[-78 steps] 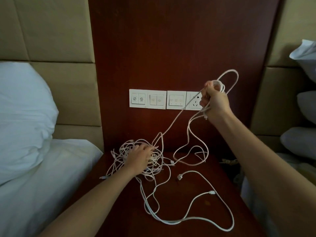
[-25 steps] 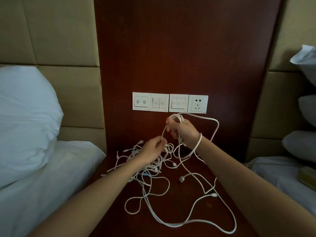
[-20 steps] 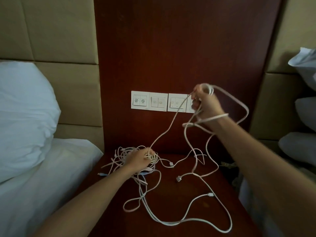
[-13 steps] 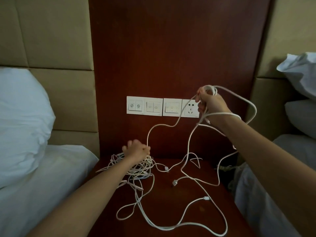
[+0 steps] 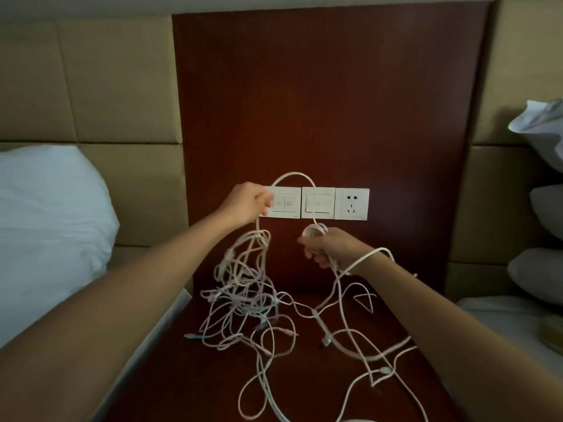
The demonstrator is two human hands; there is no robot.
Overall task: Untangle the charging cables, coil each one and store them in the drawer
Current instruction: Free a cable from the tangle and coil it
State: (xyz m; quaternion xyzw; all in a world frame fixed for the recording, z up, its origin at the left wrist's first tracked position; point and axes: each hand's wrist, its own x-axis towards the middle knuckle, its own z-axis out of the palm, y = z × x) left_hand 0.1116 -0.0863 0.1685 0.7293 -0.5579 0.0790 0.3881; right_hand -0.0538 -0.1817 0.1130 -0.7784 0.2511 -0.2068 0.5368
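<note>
White cable (image 5: 294,174) arches upward, left grip (image 5: 245,204) pinching it (tangle (image 5: 243,284) dangling vertically), right grip (image 5: 327,246) clutching coil (image 5: 315,231).

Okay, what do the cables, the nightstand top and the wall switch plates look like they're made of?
The cables look like white soft plastic or rubbery jacket, drooping in limp loops. The nightstand top looks like dark reddish wood or veneer, smooth; which is unclear. The switch plates are likely rigid white plastic: flat faces, crisp edges.
</note>
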